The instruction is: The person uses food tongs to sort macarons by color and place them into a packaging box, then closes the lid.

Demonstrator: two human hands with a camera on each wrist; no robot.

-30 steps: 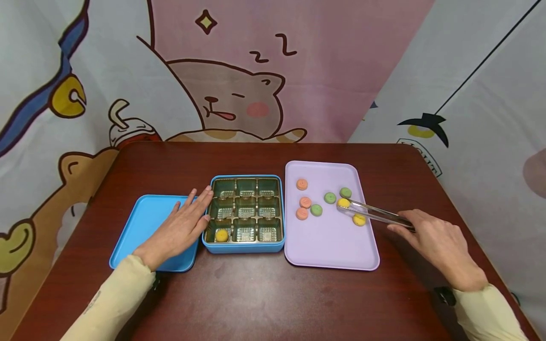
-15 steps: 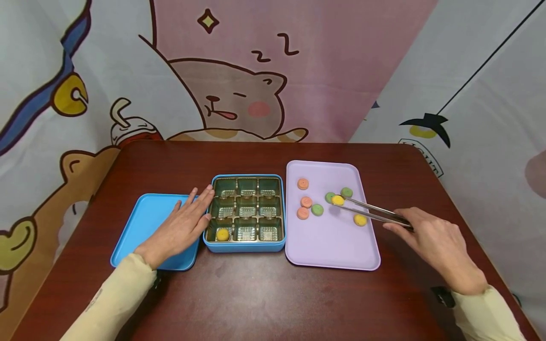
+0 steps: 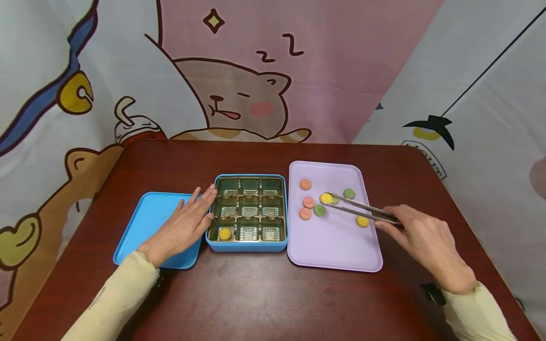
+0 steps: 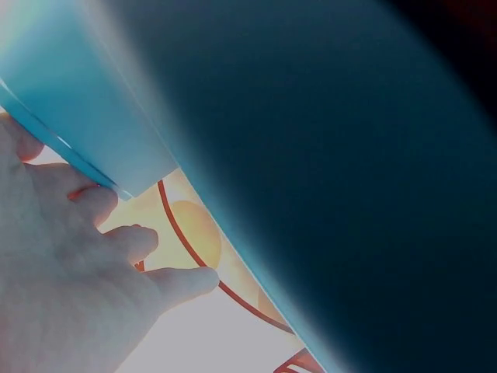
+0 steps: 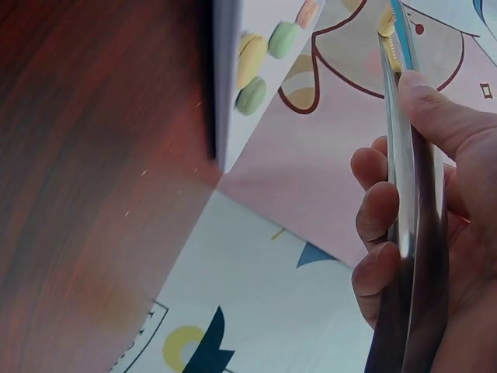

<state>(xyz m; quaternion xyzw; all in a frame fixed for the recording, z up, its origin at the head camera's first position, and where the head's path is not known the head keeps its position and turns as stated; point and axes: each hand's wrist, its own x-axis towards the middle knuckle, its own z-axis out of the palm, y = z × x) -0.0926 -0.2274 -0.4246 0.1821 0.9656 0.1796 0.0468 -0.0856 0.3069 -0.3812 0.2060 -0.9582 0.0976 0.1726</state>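
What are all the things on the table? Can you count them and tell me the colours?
table: 1, dark red-brown wood, under everything
box: 1, blue with nine gold pockets, middle of the table
lid: 1, blue, flat on the table left of the box
tray: 1, lilac, right of the box
yellow sweets: 3; one in the box's near-left pocket, one on the tray, one pinched in the tongs
orange sweets: 3, on the tray, left side
green sweets: 3, on the tray; one partly hidden behind the tongs
tongs: 1, silver metal, over the tray
curtain: cartoon bear, pink and white, behind the table
left hand: flat on the lid, fingertips at the box
right hand: grips the tongs
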